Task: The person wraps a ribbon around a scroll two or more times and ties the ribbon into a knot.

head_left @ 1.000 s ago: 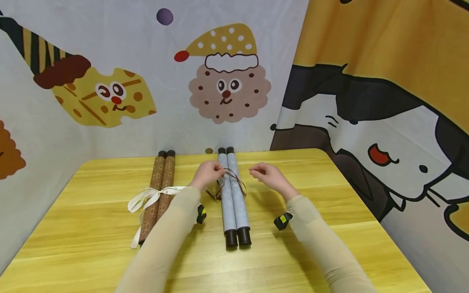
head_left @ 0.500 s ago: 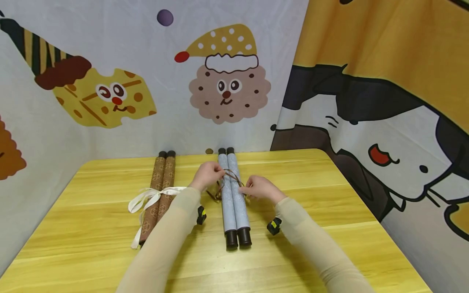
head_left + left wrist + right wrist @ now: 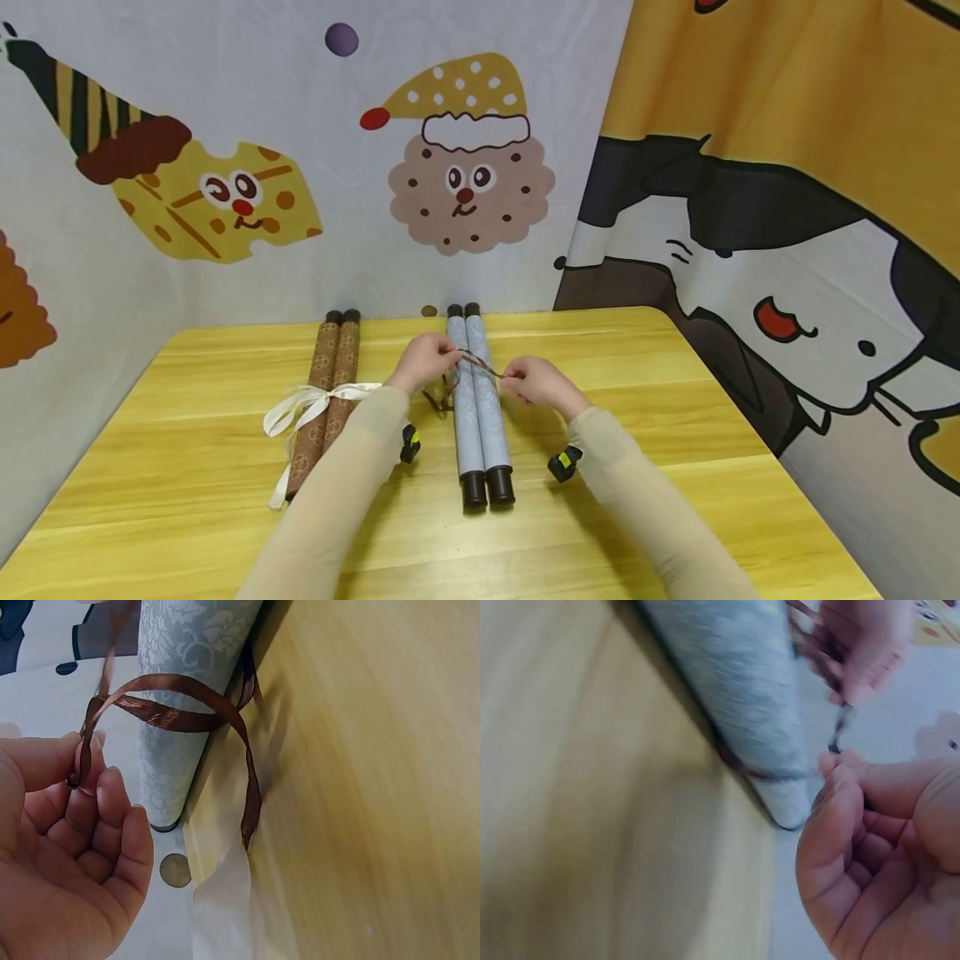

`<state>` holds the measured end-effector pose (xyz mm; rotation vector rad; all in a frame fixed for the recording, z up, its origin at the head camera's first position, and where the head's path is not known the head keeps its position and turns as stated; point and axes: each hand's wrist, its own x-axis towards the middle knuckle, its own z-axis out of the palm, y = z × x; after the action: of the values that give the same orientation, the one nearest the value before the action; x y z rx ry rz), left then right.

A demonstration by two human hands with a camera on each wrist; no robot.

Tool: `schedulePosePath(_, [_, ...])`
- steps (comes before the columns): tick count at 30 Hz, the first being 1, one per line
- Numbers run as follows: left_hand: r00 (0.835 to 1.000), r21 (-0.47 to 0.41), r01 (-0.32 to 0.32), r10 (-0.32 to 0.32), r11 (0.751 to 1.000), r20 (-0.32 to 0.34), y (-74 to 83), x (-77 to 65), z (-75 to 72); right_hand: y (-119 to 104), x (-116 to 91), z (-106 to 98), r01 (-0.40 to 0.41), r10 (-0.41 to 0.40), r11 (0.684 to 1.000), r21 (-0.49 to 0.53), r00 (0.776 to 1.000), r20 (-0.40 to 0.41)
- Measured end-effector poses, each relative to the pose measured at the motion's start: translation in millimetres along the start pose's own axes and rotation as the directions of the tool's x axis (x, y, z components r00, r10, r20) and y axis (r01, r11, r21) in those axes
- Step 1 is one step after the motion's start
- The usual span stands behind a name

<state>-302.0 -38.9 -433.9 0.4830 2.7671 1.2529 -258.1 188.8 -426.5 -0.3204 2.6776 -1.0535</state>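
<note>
Two pale blue patterned rolls (image 3: 478, 400) with black end caps lie side by side in the middle of the yellow wooden table (image 3: 187, 500). A thin brown ribbon (image 3: 480, 364) runs around and over them. My left hand (image 3: 424, 361) pinches one part of the ribbon (image 3: 180, 712) between thumb and fingertips at the rolls' left side. My right hand (image 3: 534, 383) pinches the other part at their right side, and the ribbon is stretched between the two hands. The right wrist view is blurred; it shows the roll (image 3: 735, 712) and both hands.
Two brown patterned rolls (image 3: 327, 392) tied with a cream ribbon bow (image 3: 300, 408) lie to the left of my left arm. Printed cartoon cloths hang behind the table and along its right side. The table's far edge is just beyond the rolls.
My right hand moved left to the rolls and took hold of the brown ribbon, which is now drawn taut. The left hand stayed in place with its pinch.
</note>
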Motion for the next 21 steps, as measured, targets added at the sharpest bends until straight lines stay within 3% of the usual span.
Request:
schedulePosePath(8, [0.997,-0.010,-0.045,0.046,0.999,0.055,-0.6,-3.0,-8.3,9,-14,-33,0.092,-0.083,0.985,0.148,0.994,-0.064])
schedulePosePath(14, [0.990,0.018,-0.113,0.111,0.993,0.090,1.3,-4.2,-9.7,11,-26,-47,0.133,-0.124,0.983,0.129,0.989,-0.076])
schedulePosePath(21, [0.986,-0.021,-0.123,0.124,0.992,0.112,10.8,-11.2,-17.7,8,-39,-66,0.211,-0.192,0.968,0.135,0.972,-0.138])
